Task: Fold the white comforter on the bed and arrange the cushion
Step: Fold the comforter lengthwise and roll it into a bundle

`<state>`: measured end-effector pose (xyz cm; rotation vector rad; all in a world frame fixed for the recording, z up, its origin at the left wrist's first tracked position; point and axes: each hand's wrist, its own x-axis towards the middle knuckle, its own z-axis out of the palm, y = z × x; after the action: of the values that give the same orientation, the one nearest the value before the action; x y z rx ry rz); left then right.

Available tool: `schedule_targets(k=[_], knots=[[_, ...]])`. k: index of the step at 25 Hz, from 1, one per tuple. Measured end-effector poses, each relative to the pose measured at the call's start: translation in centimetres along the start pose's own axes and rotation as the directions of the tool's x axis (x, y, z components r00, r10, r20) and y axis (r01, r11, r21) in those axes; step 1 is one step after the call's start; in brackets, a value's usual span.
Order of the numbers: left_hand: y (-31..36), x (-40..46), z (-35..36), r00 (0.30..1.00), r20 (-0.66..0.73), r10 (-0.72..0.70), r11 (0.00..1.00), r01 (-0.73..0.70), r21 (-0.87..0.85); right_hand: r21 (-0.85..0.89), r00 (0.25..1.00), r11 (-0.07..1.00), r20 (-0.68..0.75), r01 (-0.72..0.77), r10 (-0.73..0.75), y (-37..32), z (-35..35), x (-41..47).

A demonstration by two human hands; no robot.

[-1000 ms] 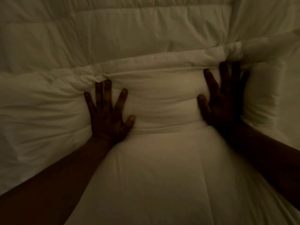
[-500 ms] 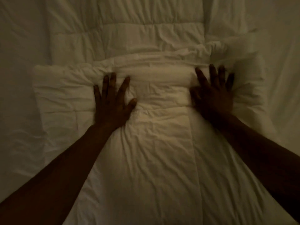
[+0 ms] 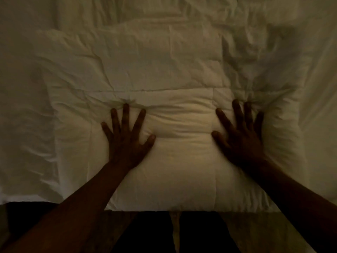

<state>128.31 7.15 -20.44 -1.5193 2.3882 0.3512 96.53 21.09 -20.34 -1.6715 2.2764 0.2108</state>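
Since the earlier frames the bunched roll has been pushed over and flattened, the hands have come nearer the near edge of the bed, and the view now takes in the dark floor below it. The white comforter (image 3: 164,70) lies as a folded, quilted block on the bed (image 3: 23,106), its long axis running left to right across the view, its near edge level with the mattress edge. The left hand (image 3: 125,141) and the right hand (image 3: 240,141) press palm-down on the upper layer, fingers spread; neither grip closes on cloth, so both are released and merely bearing down. The block extends away from the palms, toward the head of the bed, and both hands sit about equally near its centre seam. Judged from this, the fold is being smoothed and settled. No cushion is in view; that part appears not yet done.
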Motion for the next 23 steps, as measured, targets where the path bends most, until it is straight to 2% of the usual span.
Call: schedule_targets(k=[6, 11, 14, 20, 23], knots=[[0.2, 2.0, 5.8, 0.985, -0.166, 0.046, 0.999, -0.044, 0.016, 0.083, 0.985, 0.995, -0.169, 0.054, -0.039, 0.3, 6.5, 2.3], [-0.5, 3.2, 7.6, 0.982, -0.182, 0.055, 0.998, -0.052, 0.020, 0.136, 0.970, 0.987, -0.239, 0.089, -0.055, 0.2, 8.3, 3.2], [-0.1, 2.7, 6.5, 0.991, -0.130, 0.032, 0.999, -0.028, 0.032, 0.125, 0.978, 0.990, -0.206, 0.059, -0.032, -0.1, 7.5, 2.8], [0.2, -1.2, 0.9, 0.997, 0.042, -0.062, 0.994, 0.065, -0.082, 0.066, 0.997, 0.995, 0.011, -0.077, 0.076, -2.0, 2.0, -0.1], [0.3, -5.4, -1.5, 0.990, 0.075, -0.119, 0.961, 0.134, -0.243, 0.230, 0.981, 0.954, 0.071, -0.190, 0.179, -3.8, -0.5, -3.7]])
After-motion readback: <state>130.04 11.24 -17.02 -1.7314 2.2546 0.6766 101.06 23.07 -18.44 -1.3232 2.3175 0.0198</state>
